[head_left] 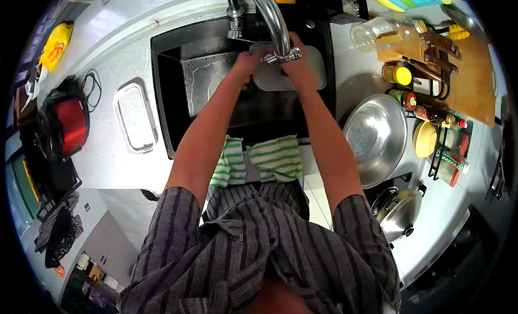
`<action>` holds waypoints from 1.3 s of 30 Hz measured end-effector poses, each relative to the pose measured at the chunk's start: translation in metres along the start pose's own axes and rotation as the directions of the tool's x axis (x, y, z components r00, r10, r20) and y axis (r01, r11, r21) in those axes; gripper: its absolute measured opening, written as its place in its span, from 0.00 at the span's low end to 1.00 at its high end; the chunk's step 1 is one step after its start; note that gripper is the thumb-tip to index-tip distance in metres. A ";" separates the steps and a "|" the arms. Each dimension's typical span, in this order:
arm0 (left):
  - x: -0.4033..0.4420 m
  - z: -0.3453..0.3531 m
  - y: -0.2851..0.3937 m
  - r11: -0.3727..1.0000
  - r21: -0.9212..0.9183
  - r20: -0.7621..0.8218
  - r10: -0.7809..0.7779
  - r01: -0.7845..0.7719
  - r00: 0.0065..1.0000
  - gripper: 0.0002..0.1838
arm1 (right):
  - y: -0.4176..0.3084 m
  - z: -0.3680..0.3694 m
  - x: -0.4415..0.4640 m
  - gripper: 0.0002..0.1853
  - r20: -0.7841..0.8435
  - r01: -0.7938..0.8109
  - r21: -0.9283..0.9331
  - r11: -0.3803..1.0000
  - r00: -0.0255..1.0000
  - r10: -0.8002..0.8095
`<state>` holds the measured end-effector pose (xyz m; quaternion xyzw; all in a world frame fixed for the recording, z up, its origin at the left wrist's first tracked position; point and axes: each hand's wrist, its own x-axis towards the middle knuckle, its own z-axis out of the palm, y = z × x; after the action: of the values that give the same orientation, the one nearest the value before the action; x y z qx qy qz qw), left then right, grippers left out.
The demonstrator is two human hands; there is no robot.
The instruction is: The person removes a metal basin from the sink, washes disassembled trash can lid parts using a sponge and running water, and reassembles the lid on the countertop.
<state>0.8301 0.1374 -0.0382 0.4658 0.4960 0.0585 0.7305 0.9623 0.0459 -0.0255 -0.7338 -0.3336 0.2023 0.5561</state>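
Note:
Both my hands are over the dark sink [178,136], beneath the chrome faucet [276,28]. Between them is a translucent rectangular container [318,71], lying flat with its right end past my right hand. My left hand [247,65] is closed at the container's left side. At its middle, partly behind the faucet spout, my right hand [295,66] grips it; some of the fingers are hidden. Two green-and-white striped cloths [275,158] hang over the sink's front edge.
Left of the sink lies a white-rimmed rectangular lid [135,118], with a red-and-black appliance [67,122] farther left. On the right are a large metal bowl [376,138], jars [398,75], a yellow bowl [425,139], a wooden board [469,82] and a lidded pan [402,214].

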 end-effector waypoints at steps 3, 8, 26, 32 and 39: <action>0.030 0.001 -0.029 0.996 0.001 0.064 0.094 -0.094 0.994 0.28 | 0.023 0.014 -0.012 0.18 -0.141 -0.104 -0.192 0.976 0.987 0.077; 0.040 -0.027 -0.029 0.942 0.326 -0.158 0.136 -0.078 0.978 0.27 | -0.004 0.061 -0.048 0.20 0.169 0.073 -0.255 0.964 0.985 -0.030; -0.050 -0.020 -0.018 0.931 0.337 -0.439 0.289 -0.142 0.851 0.27 | 0.020 0.022 -0.062 0.30 0.151 -0.139 -0.539 0.831 0.954 0.258; -0.107 -0.006 -0.006 0.876 0.453 -0.328 0.335 -0.164 0.883 0.23 | 0.055 0.009 -0.020 0.26 -0.225 -0.411 -0.540 0.735 0.911 0.345; -0.102 -0.013 -0.024 0.940 0.257 -0.233 0.284 -0.223 0.930 0.23 | 0.025 0.040 -0.022 0.17 -0.152 0.092 -0.232 0.968 0.980 -0.129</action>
<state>0.7600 0.0761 0.0115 0.5941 0.5285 0.1582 0.5854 0.9271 0.0538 -0.0626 -0.7862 -0.3475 0.0704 0.5062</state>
